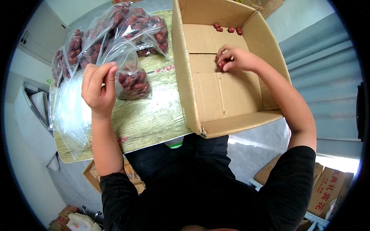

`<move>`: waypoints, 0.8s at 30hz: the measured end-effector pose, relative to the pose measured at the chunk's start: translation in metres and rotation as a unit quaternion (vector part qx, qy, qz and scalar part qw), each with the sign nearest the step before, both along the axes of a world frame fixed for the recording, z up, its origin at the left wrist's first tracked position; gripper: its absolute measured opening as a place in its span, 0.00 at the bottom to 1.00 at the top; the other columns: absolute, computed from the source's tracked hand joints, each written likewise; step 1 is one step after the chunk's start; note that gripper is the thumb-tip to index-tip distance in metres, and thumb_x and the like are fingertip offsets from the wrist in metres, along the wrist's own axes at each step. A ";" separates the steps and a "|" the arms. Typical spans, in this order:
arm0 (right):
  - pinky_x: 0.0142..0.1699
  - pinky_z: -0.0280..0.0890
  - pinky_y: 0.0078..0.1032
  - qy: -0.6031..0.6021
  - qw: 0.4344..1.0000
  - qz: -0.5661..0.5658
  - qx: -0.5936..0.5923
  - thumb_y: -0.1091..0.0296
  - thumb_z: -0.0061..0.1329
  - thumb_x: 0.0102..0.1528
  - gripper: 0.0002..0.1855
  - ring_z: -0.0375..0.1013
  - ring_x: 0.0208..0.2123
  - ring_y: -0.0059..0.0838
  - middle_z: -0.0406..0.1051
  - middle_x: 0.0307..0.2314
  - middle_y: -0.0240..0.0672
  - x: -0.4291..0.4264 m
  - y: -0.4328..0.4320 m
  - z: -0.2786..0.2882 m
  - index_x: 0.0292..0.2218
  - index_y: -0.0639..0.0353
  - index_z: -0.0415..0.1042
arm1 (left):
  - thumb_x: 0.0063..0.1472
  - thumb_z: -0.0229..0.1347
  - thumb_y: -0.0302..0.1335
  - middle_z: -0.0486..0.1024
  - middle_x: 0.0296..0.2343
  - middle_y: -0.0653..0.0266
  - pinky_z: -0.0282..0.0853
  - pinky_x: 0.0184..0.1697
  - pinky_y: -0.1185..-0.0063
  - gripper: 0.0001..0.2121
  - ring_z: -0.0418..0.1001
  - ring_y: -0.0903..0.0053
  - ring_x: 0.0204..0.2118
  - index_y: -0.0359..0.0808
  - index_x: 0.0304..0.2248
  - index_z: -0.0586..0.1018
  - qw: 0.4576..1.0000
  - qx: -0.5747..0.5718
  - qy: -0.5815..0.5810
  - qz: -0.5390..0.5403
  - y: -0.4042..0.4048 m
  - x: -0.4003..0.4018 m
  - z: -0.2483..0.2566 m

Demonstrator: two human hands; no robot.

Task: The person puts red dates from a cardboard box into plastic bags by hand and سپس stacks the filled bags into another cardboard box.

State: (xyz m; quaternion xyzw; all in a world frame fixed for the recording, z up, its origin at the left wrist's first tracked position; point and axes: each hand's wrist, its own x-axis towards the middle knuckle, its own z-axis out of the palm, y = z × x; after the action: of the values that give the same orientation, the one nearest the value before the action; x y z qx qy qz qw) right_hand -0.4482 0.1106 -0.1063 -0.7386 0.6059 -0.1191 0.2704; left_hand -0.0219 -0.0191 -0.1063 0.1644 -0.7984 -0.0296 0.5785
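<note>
My left hand (101,83) pinches the edge of a clear plastic zip bag (125,57) whose lower part holds dried red dates (134,83) and rests on the table. Inside a large open cardboard box (199,95), my right hand (235,59) has its fingers curled around red dates (222,65) near the middle of the box floor. Several loose dates (230,30) lie by the box's far wall. Filled bags of dates (138,24) stand together at the back left of the table, and flat clear plastic bags (70,106) are spread at its left side.
The wood-patterned table (150,124) ends just before my body. The box stands at its right side, partly over the edge. A grey-blue curtain (321,75) hangs on the right. Below are a carton (94,173) on the left and cardboard boxes (326,190) on the right.
</note>
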 end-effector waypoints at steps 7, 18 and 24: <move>0.36 0.73 0.23 -0.225 0.970 0.008 -0.087 0.69 0.61 0.54 0.14 0.75 0.34 0.21 0.78 0.39 0.33 0.077 -0.032 0.122 0.43 0.62 0.80 | 0.53 0.66 0.17 0.73 0.22 0.63 0.60 0.25 0.77 0.07 0.65 0.73 0.22 0.29 0.33 0.82 1.000 -0.020 -0.016 -0.008 0.003 -0.002 0.003; 0.37 0.75 0.28 0.172 0.944 0.201 0.196 0.52 0.57 0.60 0.20 0.80 0.33 0.25 0.79 0.32 0.33 0.237 -0.129 0.161 0.42 0.61 0.80 | 0.52 0.68 0.20 0.71 0.21 0.63 0.61 0.24 0.76 0.09 0.67 0.71 0.22 0.31 0.33 0.83 0.997 -0.076 -0.029 -0.003 0.004 0.000 0.007; 0.35 0.76 0.35 0.175 0.952 0.166 0.189 0.49 0.57 0.58 0.22 0.82 0.37 0.27 0.81 0.34 0.33 0.242 -0.135 0.142 0.41 0.61 0.81 | 0.52 0.68 0.22 0.71 0.21 0.64 0.61 0.24 0.76 0.09 0.67 0.72 0.22 0.32 0.33 0.83 0.997 -0.073 -0.032 -0.017 0.002 -0.002 0.004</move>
State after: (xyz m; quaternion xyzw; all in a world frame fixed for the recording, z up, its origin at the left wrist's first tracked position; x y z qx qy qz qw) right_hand -0.2065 -0.0248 0.0355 -0.7733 0.5240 0.1757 0.3107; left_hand -0.0237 -0.0172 -0.1022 0.1088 -0.8192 0.0242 0.5626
